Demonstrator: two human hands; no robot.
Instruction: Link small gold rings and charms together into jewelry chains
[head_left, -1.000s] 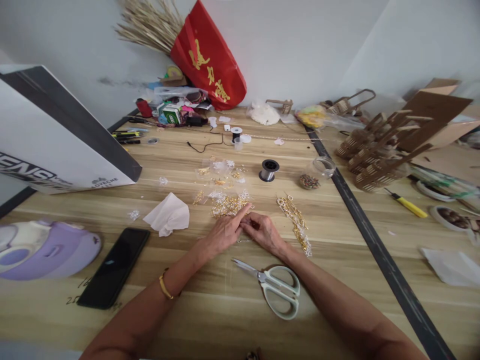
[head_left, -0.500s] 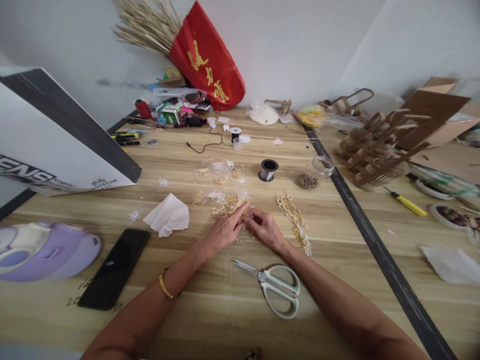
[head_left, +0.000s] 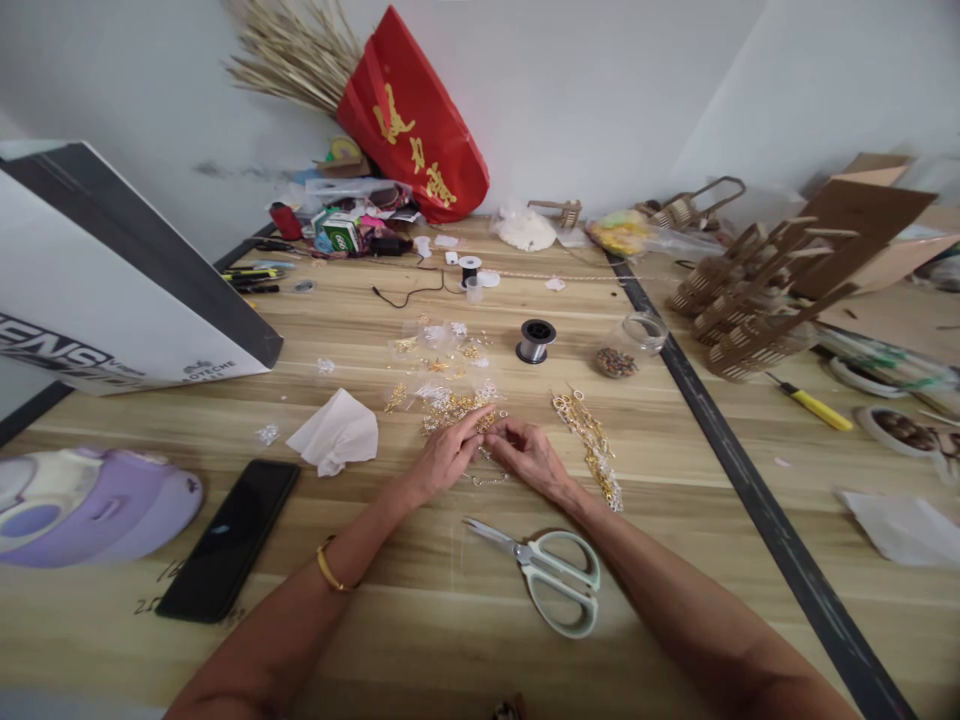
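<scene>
My left hand and my right hand meet fingertip to fingertip over the wooden table. Both are closed in a pinch; what lies between the fingertips is too small to make out. A thin chain hangs or lies just under them. Behind my left hand is a pile of gold and silver beads. To the right of my right hand lies a bundle of gold and silver strands. Scissors with pale green handles rest nearer to me, between my forearms.
A wire spool and a jar of beads stand behind my hands. At left are a crumpled tissue, a black phone, a purple object and a big white box. A yellow-handled tool lies at right.
My left hand has shifted slightly, its raised index finger now lower and closer to the others. More of the thin chain shows below the hands. My right hand has barely moved.
</scene>
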